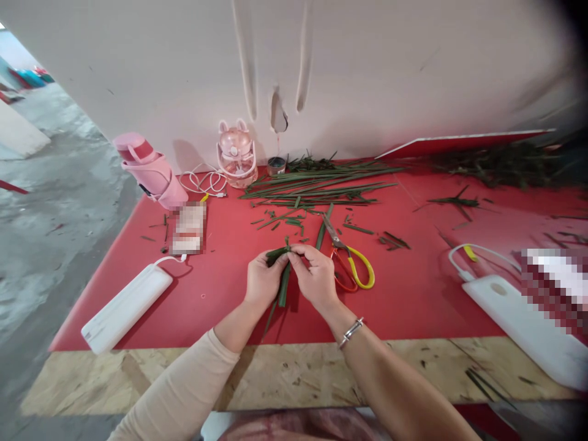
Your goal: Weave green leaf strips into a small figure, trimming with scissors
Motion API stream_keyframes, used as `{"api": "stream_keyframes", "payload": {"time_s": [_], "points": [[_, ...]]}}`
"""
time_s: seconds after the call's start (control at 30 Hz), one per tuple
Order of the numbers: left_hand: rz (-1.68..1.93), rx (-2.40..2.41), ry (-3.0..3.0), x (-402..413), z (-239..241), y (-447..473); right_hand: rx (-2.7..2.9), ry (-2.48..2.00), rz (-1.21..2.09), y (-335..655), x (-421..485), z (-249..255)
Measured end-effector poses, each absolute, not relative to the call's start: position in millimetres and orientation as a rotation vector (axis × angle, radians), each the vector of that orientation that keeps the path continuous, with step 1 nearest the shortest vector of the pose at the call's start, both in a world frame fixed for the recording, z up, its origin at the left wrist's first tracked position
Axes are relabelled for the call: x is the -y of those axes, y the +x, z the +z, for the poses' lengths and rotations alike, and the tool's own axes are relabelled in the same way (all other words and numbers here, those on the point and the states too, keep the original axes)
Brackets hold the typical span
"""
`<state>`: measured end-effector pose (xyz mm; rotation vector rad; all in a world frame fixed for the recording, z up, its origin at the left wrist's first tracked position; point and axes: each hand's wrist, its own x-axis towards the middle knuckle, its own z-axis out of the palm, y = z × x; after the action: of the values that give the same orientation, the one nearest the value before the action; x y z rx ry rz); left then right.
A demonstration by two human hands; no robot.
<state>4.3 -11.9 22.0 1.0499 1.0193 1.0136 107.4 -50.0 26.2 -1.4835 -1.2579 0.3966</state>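
Note:
Between my hands, above the red table covering, is a small bundle of green leaf strips (283, 288), its long ends hanging down toward me. My left hand (265, 278) is closed around the upper folded part. With thumb and fingers, my right hand (316, 275) pinches the same bundle at its top. Just right of that hand lie scissors (339, 242) with one yellow and one red handle, blades pointing away, beside a green strip (324, 228). Short cut pieces (294, 222) are scattered beyond my fingers.
Long green strips (321, 184) lie along the back near a small tin (276, 166). A pink bottle (149, 171), a clear pink cup (236, 153) and a white power bank (127, 308) stand or lie left. Another power bank (519, 324) is right, with a dark green heap (505, 162) behind.

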Motion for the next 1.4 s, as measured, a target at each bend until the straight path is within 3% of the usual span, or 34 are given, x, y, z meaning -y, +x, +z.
{"api": "stream_keyframes", "payload": {"time_s": [0.1, 0.3, 0.6, 0.73, 1.0, 1.4], "points": [[1.047, -1.005, 0.973, 12, 22, 6, 1.219, -1.464, 0.364, 105, 51, 27], [1.069, -1.003, 1.060, 11, 20, 3, 0.961, -1.334, 0.793, 106, 44, 20], [1.060, -1.133, 1.285, 12, 30, 0, 0.785, -1.242, 0.990, 103, 41, 13], [1.027, -1.159, 1.352, 12, 30, -1, 0.783, -1.258, 0.945, 101, 40, 12], [1.010, -1.010, 1.085, 9, 16, 3, 1.228, -1.397, 0.536, 106, 43, 24], [1.014, -1.042, 1.079, 8, 14, 5, 0.978, -1.367, 0.760, 104, 41, 9]]}}
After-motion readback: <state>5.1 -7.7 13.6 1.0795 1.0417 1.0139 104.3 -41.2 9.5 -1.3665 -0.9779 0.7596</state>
